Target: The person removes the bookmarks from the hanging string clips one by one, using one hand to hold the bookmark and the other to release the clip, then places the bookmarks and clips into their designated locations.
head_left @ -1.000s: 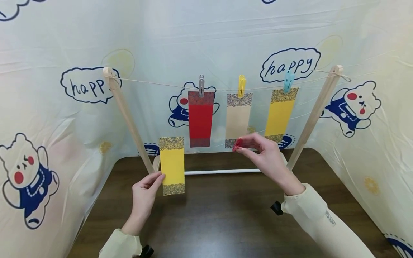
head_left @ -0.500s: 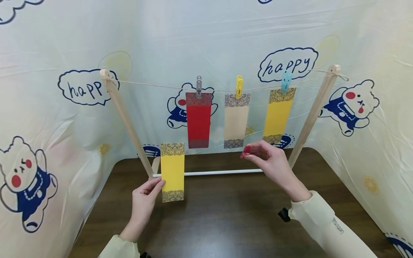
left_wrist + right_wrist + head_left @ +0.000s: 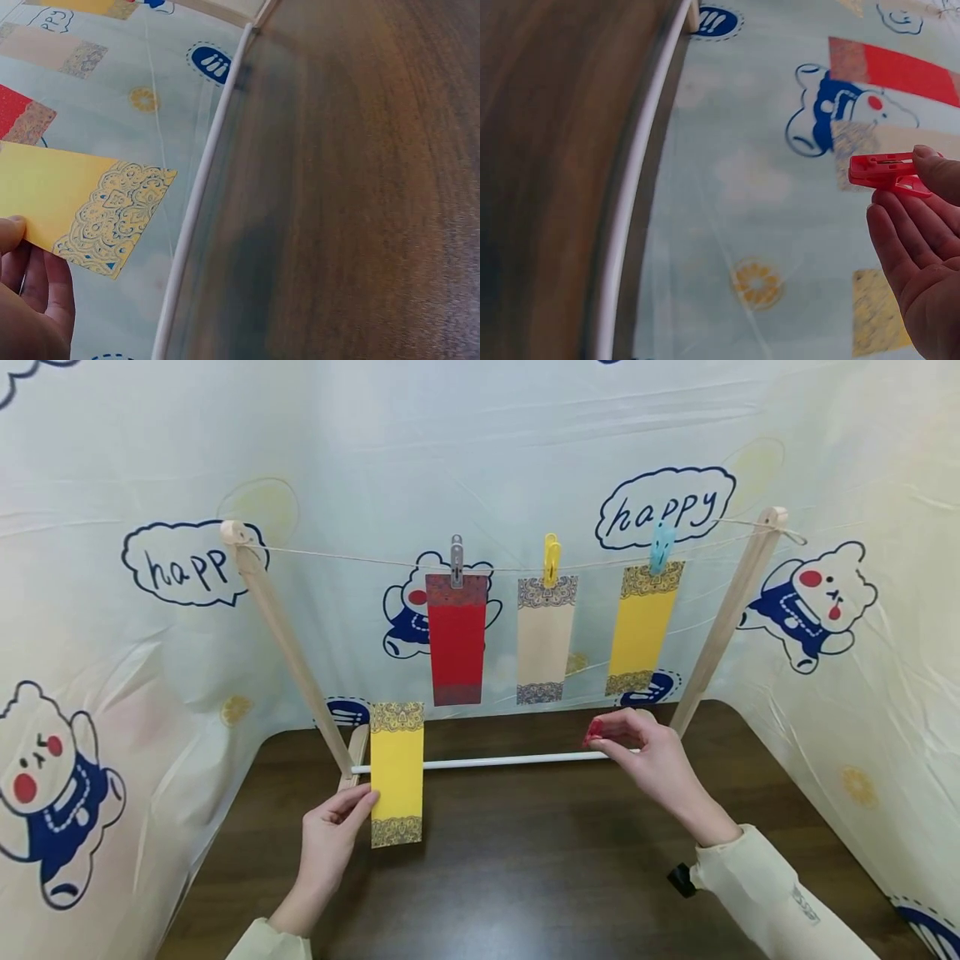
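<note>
1. The backdrop [image 3: 465,452] behind the table [image 3: 480,885] carried writing: "happy" in blue script stood inside the right-hand cloud outline [image 3: 665,510]. In the left-hand cloud outline [image 3: 187,567] I could read "happ", with the left wooden post [image 3: 288,647] crossing its right end.
2. A small mark [image 3: 806,906] ran along my right sleeve [image 3: 776,897], too small to read.
3. My left hand [image 3: 330,839] pinched a yellow card [image 3: 397,768] between thumb and fingers, low on the card's left edge. I held it upright towards the left side of the table, in front of the left end of a white rod [image 3: 517,762]; patterned bands crossed its top and bottom.
4. My right hand [image 3: 652,760] gripped a red clip [image 3: 870,171], thumb above and fingers beneath. It was near the rod's right end, well apart from the card.
5. A string [image 3: 337,557] ran from the left post to the right wooden post [image 3: 727,622]. From left to right, a grey clip [image 3: 457,560] bore a red card [image 3: 456,647], a yellow clip [image 3: 551,560] a beige card [image 3: 547,631], and a blue clip [image 3: 662,547] a second yellow card [image 3: 641,631], nearest the string's right end.
</note>
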Tool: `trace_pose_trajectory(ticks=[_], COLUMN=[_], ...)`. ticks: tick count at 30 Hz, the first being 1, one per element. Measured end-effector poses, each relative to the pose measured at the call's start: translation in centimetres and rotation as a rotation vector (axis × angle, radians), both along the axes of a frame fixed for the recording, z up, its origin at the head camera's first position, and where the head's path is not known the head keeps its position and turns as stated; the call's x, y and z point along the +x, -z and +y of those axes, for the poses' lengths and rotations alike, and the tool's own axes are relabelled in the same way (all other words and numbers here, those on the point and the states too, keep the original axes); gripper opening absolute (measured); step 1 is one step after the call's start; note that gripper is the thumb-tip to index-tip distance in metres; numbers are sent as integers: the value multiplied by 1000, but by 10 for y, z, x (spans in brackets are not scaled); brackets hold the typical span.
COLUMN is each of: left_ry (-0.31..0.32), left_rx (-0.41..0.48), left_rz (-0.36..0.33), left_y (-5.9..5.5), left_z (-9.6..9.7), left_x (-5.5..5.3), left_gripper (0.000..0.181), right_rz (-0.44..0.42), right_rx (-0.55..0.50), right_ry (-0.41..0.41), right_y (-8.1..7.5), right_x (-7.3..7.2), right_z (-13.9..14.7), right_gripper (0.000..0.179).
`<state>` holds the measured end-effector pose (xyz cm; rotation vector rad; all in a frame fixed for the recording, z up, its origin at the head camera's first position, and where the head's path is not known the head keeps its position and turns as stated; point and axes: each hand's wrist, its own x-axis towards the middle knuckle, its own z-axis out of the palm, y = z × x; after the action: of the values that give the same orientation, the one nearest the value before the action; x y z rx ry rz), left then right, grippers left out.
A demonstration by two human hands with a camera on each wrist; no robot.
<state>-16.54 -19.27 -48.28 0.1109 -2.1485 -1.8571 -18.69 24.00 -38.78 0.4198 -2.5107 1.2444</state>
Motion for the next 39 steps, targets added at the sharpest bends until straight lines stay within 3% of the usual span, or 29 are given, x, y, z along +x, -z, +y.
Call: trace_pose_trajectory(ticks=[14, 24, 39], left_ry=[25, 43, 84], left_rx=[-59, -97, -198], left_rz=[-102, -159, -334], left_y=[6, 11, 16], left_z=[-5, -9, -28], left_x=[1, 3, 8], left_gripper=[26, 28, 29], right_rz=[-33, -65, -65], right_rx=[23, 65, 96], right_ry=[74, 128, 172], right_y=[37, 50, 62], right_x=[-1, 4, 9], right_z=[36, 56, 69], right_gripper=[24, 23, 22])
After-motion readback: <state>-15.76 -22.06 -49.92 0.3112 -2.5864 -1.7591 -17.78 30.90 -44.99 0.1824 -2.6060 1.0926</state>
